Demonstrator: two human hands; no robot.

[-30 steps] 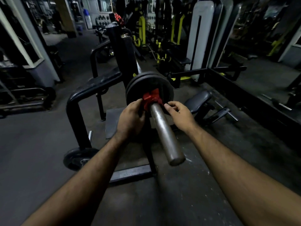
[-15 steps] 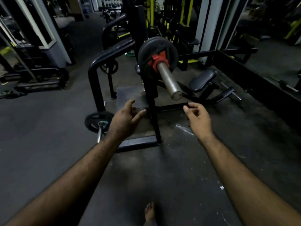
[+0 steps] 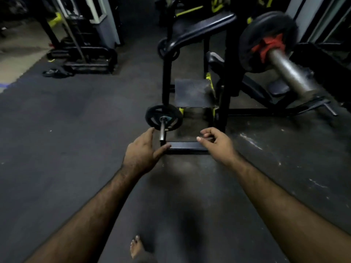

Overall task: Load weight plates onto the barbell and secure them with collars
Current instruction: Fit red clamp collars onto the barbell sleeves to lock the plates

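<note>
Barbell [image 3: 290, 71], red collar [image 3: 268, 46]; writing illegible

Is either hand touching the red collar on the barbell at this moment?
Apart. The head view shows the left hand and right hand both empty, low over the floor, with the red collar far up right on the barbell.

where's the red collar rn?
Head view, upper right: the red collar sits on the barbell sleeve, pressed against the black plate. Both hands, left and right, are off it, low centre.
</note>
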